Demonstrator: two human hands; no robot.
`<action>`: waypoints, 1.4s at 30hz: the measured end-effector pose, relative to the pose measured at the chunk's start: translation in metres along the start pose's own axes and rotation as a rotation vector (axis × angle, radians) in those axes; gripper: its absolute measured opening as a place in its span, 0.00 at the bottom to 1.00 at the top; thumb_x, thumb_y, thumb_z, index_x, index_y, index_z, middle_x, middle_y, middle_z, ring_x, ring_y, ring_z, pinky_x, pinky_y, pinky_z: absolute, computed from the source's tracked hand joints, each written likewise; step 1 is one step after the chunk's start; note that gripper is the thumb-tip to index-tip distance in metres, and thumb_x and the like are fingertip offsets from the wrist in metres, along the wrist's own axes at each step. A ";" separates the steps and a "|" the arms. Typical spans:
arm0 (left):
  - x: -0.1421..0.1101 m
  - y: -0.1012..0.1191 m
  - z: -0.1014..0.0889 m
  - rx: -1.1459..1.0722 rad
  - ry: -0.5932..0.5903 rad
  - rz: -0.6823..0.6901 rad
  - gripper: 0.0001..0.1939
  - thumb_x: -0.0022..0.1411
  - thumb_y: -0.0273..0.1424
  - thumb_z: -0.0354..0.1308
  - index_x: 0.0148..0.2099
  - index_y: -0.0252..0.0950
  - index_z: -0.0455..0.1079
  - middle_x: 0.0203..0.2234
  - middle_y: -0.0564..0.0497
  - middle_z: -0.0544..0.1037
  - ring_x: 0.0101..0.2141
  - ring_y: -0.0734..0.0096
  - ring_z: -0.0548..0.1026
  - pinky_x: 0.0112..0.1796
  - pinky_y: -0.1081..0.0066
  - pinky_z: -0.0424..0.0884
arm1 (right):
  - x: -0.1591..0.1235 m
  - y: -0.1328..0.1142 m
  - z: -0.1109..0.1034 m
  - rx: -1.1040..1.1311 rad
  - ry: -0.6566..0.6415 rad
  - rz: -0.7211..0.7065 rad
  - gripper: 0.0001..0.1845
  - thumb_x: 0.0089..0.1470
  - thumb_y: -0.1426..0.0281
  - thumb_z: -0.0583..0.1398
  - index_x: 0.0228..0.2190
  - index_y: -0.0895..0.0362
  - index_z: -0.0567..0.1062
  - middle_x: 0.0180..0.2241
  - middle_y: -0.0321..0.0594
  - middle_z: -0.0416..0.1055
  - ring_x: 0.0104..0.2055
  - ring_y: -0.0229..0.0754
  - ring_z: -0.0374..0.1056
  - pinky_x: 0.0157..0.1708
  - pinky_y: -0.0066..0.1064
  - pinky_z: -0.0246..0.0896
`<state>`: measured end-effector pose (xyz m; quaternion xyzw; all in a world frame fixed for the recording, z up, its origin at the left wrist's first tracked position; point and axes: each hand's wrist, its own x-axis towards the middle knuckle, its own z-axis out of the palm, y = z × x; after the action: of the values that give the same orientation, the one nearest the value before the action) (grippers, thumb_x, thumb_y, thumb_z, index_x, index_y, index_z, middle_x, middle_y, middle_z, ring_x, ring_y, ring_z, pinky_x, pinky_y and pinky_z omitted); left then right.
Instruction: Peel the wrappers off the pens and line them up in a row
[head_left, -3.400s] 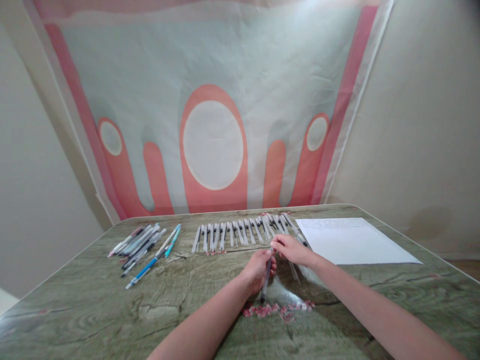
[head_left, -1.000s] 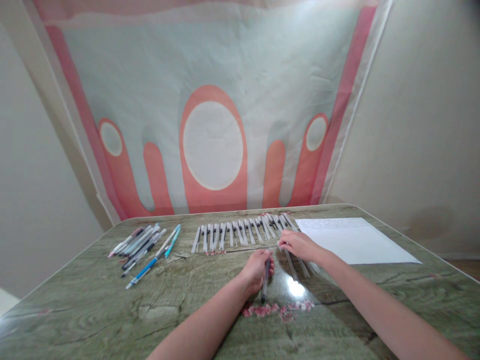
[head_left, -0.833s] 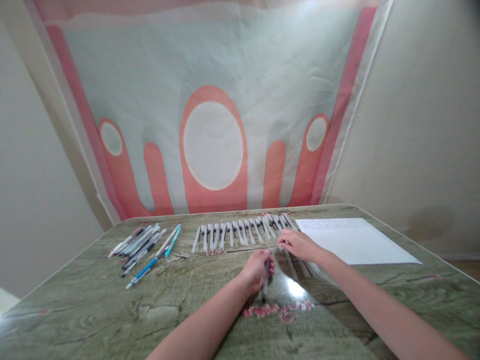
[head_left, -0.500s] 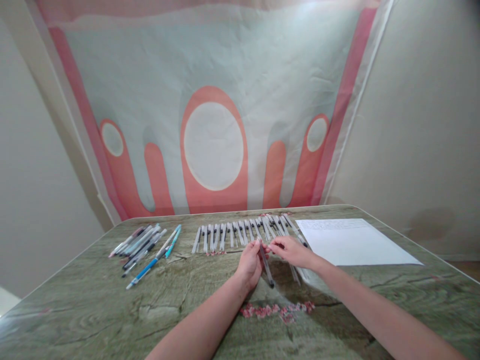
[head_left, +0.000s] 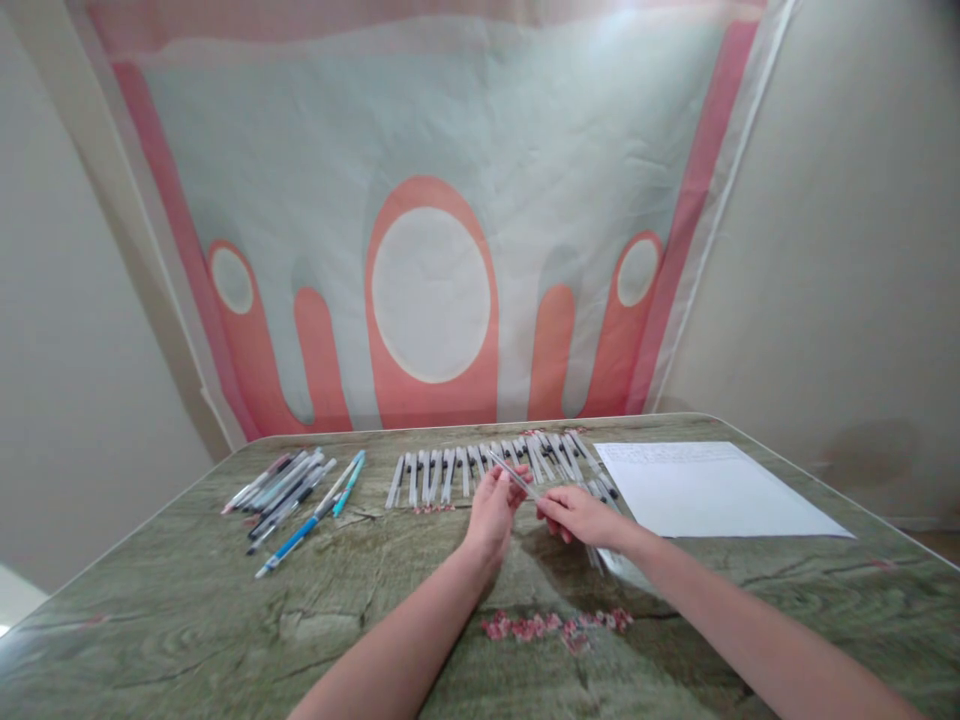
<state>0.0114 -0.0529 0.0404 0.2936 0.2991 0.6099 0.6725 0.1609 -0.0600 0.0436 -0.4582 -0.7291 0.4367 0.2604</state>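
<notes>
A slim, translucent pen (head_left: 516,478) slants between my two hands above the table, its far end pointing up and left. My left hand (head_left: 493,515) has its thumb and fingers closed on the middle of this pen. At the pen's near end, my right hand (head_left: 577,512) grips it with curled fingers, which hide that end. Just beyond my hands lies a row of clear pen parts with black pieces (head_left: 465,470). Several thin clear tubes (head_left: 595,560) lie partly hidden beneath my right hand.
A loose pile of pens (head_left: 281,490) lies at the left, with a blue pen (head_left: 296,545) and a turquoise pen (head_left: 349,485) beside it. To the right is a white sheet of paper (head_left: 727,495) with writing along its top. The wood-patterned table (head_left: 337,640) meets a printed cloth (head_left: 431,400) behind.
The pen has risen from pointing toward me in my left hand to slanting up and left between both hands. My right hand has left the tubes and now grips the pen's near end.
</notes>
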 end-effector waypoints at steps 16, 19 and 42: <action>-0.003 -0.007 -0.003 -0.021 -0.069 0.021 0.11 0.54 0.31 0.54 0.38 0.35 0.57 0.38 0.45 0.72 0.41 0.70 0.71 0.45 0.66 0.64 | 0.001 -0.004 0.002 0.330 0.122 0.115 0.24 0.50 0.51 0.48 0.27 0.59 0.66 0.20 0.33 0.64 0.16 0.30 0.57 0.12 0.21 0.43; -0.004 -0.007 -0.002 -0.026 -0.078 0.009 0.10 0.54 0.31 0.54 0.39 0.35 0.57 0.38 0.45 0.72 0.41 0.70 0.71 0.45 0.66 0.64 | 0.001 -0.003 0.003 0.315 0.131 0.077 0.22 0.51 0.52 0.48 0.25 0.59 0.66 0.19 0.32 0.62 0.17 0.30 0.57 0.14 0.21 0.45; -0.006 -0.006 0.000 -0.097 -0.033 0.031 0.14 0.49 0.32 0.59 0.30 0.35 0.54 0.31 0.49 0.74 0.35 0.73 0.73 0.44 0.65 0.65 | -0.003 -0.008 0.000 -0.081 0.297 -0.183 0.16 0.50 0.57 0.52 0.28 0.58 0.68 0.21 0.33 0.64 0.23 0.34 0.58 0.23 0.24 0.52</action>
<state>0.0148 -0.0591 0.0365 0.2753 0.2533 0.6291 0.6814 0.1589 -0.0638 0.0504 -0.4594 -0.7383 0.3088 0.3852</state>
